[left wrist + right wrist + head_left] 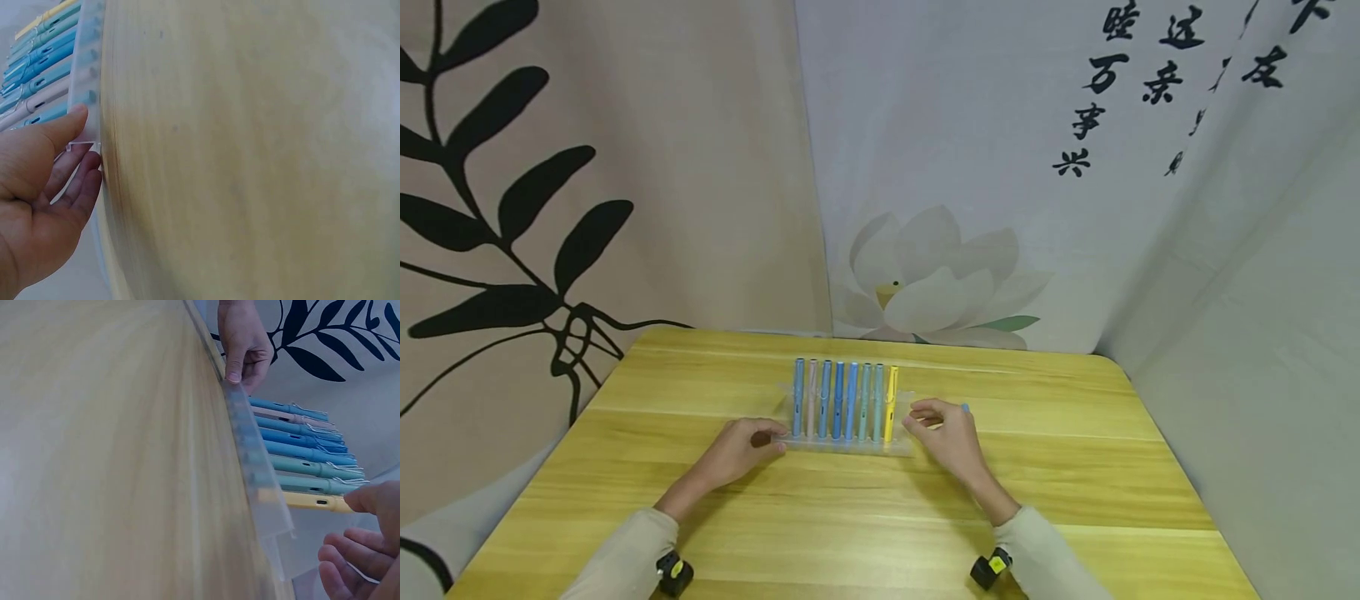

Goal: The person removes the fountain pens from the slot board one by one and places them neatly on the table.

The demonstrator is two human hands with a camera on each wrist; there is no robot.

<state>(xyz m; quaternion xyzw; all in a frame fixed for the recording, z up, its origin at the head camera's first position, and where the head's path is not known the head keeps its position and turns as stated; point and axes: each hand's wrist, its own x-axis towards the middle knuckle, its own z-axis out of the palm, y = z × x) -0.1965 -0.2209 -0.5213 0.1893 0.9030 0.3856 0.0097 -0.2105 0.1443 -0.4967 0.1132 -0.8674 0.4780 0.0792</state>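
A clear plastic pen stand (850,447) stands on the table with a row of capped pens upright in it. They are in blues, a pale pink, greens, and a yellow pen (891,404) at the right end. My left hand (747,443) grips the stand's left end; the thumb lies on the front ledge (87,81). Beside the right end is my right hand (946,437), its fingers loosely bent with nothing seen between them. In the right wrist view its thumb (369,500) overlaps the clip end of the yellow pen.
A wooden table (820,533) extends around the stand. Behind it hang curtains, one with a dark leaf print (512,200), the other with a lotus print (940,267). A small blue tip (966,407) shows just behind my right hand.
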